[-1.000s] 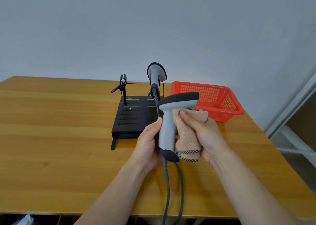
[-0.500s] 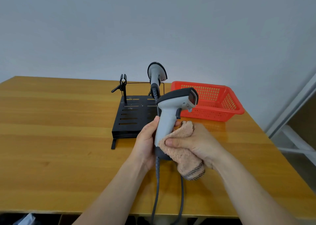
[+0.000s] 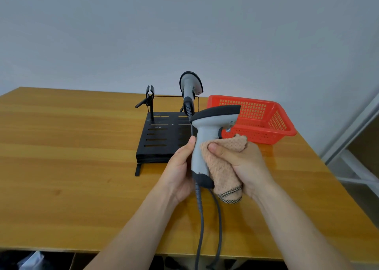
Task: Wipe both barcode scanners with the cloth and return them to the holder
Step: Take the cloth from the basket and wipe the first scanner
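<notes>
Head view: one grey barcode scanner (image 3: 205,135) is held upright just in front of the black holder (image 3: 162,139), mid-wipe and not yet returned. The second scanner (image 3: 189,84) stands in the holder's right cradle; wiped or not, cannot tell. The holder's left clip (image 3: 150,97) is vacant. Left hand (image 3: 179,169) grips the handle, thumb along its side. Right hand (image 3: 244,163) clenches the peach cloth (image 3: 220,169) against the handle.

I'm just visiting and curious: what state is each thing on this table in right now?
Handheld scanner: out of holder, upright, gripped by left hand.
Cloth: bunched in right hand, pressed against that scanner's handle.
Second scanner: docked in holder's right clip.
Left clip: vacant.
Red basket: upright on table.
</notes>
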